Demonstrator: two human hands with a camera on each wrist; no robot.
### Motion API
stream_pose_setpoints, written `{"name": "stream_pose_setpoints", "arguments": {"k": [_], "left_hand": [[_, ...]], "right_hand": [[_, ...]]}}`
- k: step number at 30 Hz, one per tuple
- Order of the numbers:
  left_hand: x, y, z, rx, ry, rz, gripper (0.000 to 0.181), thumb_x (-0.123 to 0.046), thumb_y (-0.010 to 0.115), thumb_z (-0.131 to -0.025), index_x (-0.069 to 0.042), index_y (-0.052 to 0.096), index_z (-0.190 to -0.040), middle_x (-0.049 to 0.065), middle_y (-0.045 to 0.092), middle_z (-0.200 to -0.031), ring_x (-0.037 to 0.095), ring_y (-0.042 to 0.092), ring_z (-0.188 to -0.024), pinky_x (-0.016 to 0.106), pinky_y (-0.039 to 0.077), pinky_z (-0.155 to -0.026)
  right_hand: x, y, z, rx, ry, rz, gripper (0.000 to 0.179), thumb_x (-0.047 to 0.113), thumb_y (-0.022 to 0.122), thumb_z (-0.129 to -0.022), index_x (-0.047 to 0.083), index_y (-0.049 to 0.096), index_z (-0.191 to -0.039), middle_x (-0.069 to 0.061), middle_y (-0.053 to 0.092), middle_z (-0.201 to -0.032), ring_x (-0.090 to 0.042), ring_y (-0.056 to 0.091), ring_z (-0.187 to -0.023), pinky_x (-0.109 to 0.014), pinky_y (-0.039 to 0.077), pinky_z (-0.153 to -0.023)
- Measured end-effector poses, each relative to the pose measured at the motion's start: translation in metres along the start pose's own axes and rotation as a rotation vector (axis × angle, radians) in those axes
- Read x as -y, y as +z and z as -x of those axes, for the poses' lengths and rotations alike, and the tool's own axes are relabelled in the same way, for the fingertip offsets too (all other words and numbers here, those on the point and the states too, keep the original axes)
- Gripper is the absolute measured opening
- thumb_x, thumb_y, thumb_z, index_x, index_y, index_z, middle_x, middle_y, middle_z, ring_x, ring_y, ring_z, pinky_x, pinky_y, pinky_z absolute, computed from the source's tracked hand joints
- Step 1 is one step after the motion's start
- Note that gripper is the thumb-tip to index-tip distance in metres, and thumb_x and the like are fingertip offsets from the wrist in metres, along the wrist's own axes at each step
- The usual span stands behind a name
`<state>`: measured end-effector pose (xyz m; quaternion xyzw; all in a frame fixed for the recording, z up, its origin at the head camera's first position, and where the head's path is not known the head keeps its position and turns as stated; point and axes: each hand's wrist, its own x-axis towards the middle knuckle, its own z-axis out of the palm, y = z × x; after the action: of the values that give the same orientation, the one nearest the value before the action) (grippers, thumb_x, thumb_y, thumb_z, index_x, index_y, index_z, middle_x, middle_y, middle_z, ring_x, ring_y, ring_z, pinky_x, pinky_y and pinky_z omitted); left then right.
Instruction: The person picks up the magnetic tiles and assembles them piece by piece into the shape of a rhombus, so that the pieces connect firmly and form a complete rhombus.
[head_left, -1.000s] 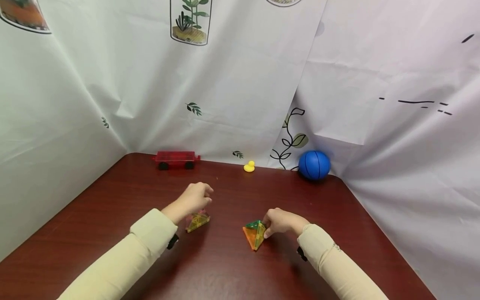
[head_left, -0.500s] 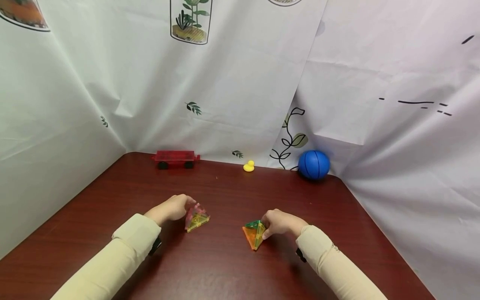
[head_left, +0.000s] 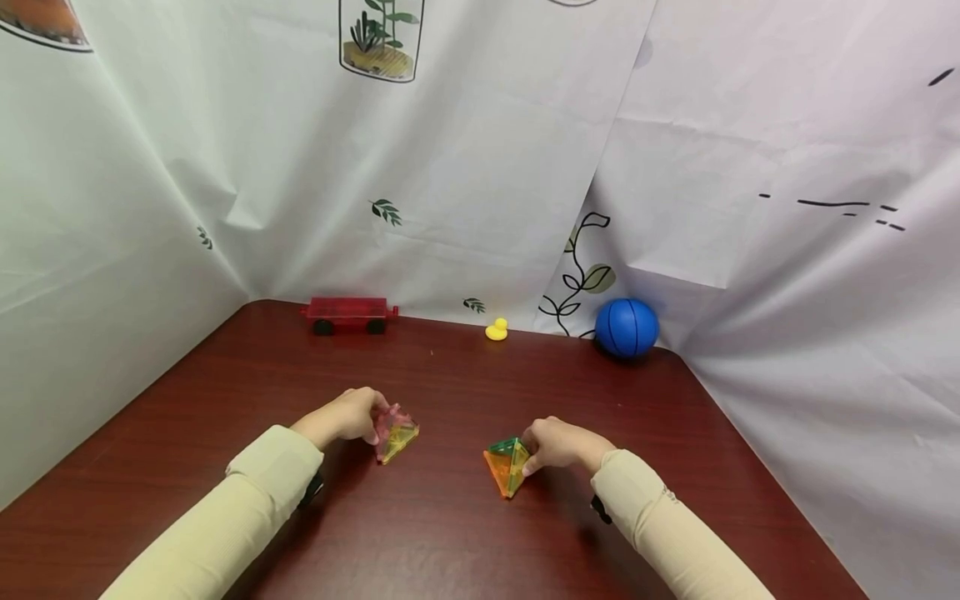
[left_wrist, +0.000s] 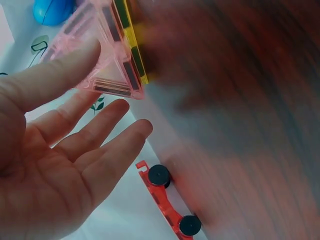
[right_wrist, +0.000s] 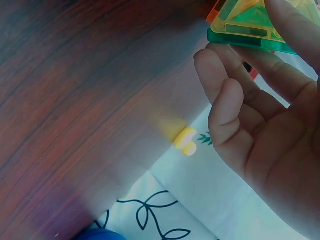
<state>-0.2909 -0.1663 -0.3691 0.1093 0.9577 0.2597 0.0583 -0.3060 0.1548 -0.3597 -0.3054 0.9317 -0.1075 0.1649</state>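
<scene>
On the left of the table, my left hand (head_left: 347, 415) pinches a small pyramid of see-through magnetic tiles (head_left: 399, 435), pink with a yellow tile. In the left wrist view the thumb presses a pink face of that pyramid (left_wrist: 112, 75), and the other fingers spread below and behind it. To the right, my right hand (head_left: 564, 445) holds a second magnetic-tile pyramid (head_left: 501, 472) with orange, green and yellow faces. The right wrist view has the thumb on the yellow face of this pyramid (right_wrist: 245, 27), with fingers at its green side. A gap of table separates the two pyramids.
Along the back edge of the dark red table (head_left: 450, 533) stand a red wheeled toy car base (head_left: 348, 313), a yellow toy duck (head_left: 497, 330) and a blue ball (head_left: 627, 327). A printed white cloth (head_left: 487, 167) rises behind and at the sides.
My left hand has come down and leftward onto the pink and yellow pyramid and taken hold of it, turning it slightly. The right hand stays on its pyramid, almost unmoved.
</scene>
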Motion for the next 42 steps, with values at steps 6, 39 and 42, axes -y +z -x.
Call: {"name": "stream_pose_setpoints", "arguments": {"k": [6,39,42], "left_hand": [[-0.007,0.004,0.000,-0.008,0.031,-0.039,0.038,-0.006,0.079,-0.057,-0.003,0.061,-0.091,0.004,0.058,-0.079,0.022,0.052,-0.079,0.037,0.043,-0.071],[-0.049,0.035,-0.008,-0.032,0.079,-0.040,0.033,-0.012,0.082,-0.055,-0.007,0.053,-0.069,0.000,0.048,-0.062,0.016,0.043,-0.061,0.029,0.038,-0.056],[-0.053,0.036,-0.010,-0.031,0.077,-0.038,0.033,-0.012,0.082,-0.055,-0.007,0.053,-0.069,0.000,0.048,-0.062,0.015,0.043,-0.060,0.028,0.037,-0.055]], "right_hand": [[-0.001,0.000,-0.001,0.003,-0.025,-0.006,0.019,0.023,0.073,-0.070,0.014,0.057,-0.071,0.004,0.046,-0.059,-0.009,0.040,-0.054,-0.022,0.034,-0.048],[0.020,0.007,-0.017,-0.073,-0.028,0.061,0.017,0.027,0.068,-0.075,0.012,0.062,-0.082,0.009,0.051,-0.066,-0.010,0.043,-0.066,-0.024,0.036,-0.063],[0.022,0.008,-0.019,-0.075,-0.019,0.066,0.017,0.027,0.067,-0.076,0.011,0.062,-0.081,0.009,0.051,-0.066,-0.010,0.043,-0.066,-0.024,0.037,-0.063]]}}
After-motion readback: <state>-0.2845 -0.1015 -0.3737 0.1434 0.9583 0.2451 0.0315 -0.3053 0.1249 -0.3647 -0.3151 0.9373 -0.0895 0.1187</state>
